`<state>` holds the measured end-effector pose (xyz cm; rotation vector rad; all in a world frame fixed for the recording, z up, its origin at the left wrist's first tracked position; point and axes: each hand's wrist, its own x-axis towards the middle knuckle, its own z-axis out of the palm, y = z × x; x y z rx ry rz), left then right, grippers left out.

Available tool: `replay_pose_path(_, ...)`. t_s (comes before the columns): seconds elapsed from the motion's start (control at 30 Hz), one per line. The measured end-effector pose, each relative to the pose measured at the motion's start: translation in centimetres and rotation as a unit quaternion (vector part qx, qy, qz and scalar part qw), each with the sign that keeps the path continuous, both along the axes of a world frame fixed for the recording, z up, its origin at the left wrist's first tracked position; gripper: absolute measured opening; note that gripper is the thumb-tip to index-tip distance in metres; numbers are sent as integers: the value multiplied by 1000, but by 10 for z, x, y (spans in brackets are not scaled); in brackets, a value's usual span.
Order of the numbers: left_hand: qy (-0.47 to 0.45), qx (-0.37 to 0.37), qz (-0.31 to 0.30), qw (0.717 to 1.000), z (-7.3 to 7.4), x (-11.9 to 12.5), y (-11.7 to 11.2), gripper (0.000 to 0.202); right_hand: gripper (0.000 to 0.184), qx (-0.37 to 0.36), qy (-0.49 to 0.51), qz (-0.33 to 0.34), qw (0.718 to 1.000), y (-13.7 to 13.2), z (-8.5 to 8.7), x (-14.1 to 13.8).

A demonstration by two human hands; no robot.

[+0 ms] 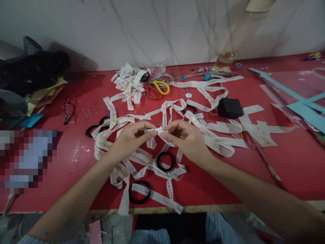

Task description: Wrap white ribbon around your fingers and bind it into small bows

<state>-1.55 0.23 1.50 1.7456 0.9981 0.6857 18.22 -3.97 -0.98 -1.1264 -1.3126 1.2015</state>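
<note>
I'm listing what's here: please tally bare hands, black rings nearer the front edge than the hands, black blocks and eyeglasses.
Bare hands: 2
Black rings there: 2
Black block: 1
Eyeglasses: 1
Total: 6

A small craft workspace

I take this for a craft workroom; whether it is in a home or a business, I cannot tell. My red-topped table (68, 162) runs along a plain pale wall (76, 27) and is strewn with making supplies. Printed white ribbon (103, 145) lies in loose lengths among black rings (157, 162), with a heap of ribbon pieces (129, 81) nearer the wall. Pale blue strips (304, 101) lie to my right.
</note>
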Motion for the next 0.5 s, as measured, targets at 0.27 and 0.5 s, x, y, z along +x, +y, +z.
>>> replay_pose_path(0.27, -46, -63, 42, 996, 6, 0, -2, 30, 26, -13, 71, 63, 995, 2, 0, 2)
replay_pose_path(0.5, -96, -135, 1, 986, 6, -3, -3, 17, 17, -34, 131, 85, 987, 3, -1, 4)
